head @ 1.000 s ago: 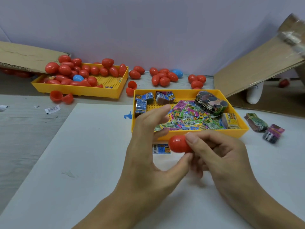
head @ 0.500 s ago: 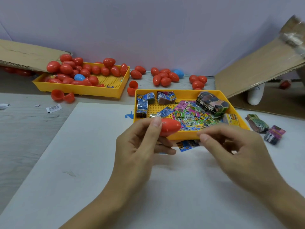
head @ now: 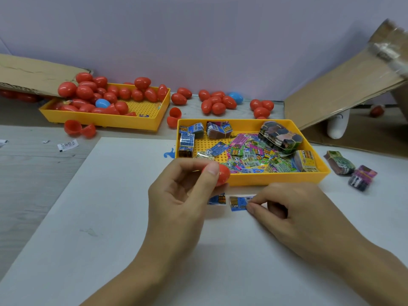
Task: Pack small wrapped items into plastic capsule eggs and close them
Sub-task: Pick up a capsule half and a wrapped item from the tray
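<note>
Up front, the left hand (head: 176, 195) grips a smooth red plastic egg (head: 223, 174) at the near wall of the yellow pegged tray (head: 276, 178). Just below, the right hand (head: 293, 208) pinches a glossy blue packet (head: 239, 203) on the white sheet (head: 88, 217); its print seems too blurred to read.

Print on the wrapped packets (head: 254, 155) in the near yellow tray (head: 276, 178) is too blurred to read. Barcode-like marks on the paper slip (head: 67, 145) near the table's left edge, also illegible.
</note>
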Tool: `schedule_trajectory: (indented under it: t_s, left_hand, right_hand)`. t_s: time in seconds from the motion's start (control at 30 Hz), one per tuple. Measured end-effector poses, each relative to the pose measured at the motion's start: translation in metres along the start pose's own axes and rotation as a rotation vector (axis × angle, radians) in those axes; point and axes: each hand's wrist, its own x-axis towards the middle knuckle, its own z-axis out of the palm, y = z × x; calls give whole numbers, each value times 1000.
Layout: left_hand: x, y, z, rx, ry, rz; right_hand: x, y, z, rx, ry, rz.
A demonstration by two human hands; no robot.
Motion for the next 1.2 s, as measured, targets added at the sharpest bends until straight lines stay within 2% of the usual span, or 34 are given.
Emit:
schedule_trajectory:
  t_s: [0.2, 0.3, 0.4, 0.53, 0.67, 0.87, 1.1, 1.2]
  left_hand:
    - [1, 2, -1, -12, -48, 43]
    - [0, 2, 0, 13, -97, 66]
    - [-1, 3, -2, 51, -136, 22]
    - [-6, 5, -1, 155, -265, -71]
    - [-9, 6, 4, 269, -312, 3]
    - [-4, 4, 1, 162, -325, -19]
    - [-2, 3, 1, 108, -323, -58]
    - [-3, 4, 1, 113, -332, -64]
  right_hand:
    - [-1, 2, -2, 85, 35, 11]
    - [0, -2, -3, 508, 57, 193]
    - [2, -6, -5, 956, -36, 428]
    - [3, -9, -7, 1271, -191, 503]
    - [3, -9, -7, 1314, -210, 508]
    - [4, -9, -6, 1227, -214, 483]
    - [2, -13, -3, 1102, -114, 282]
    - [1, -13, 0, 1026, 23, 199]
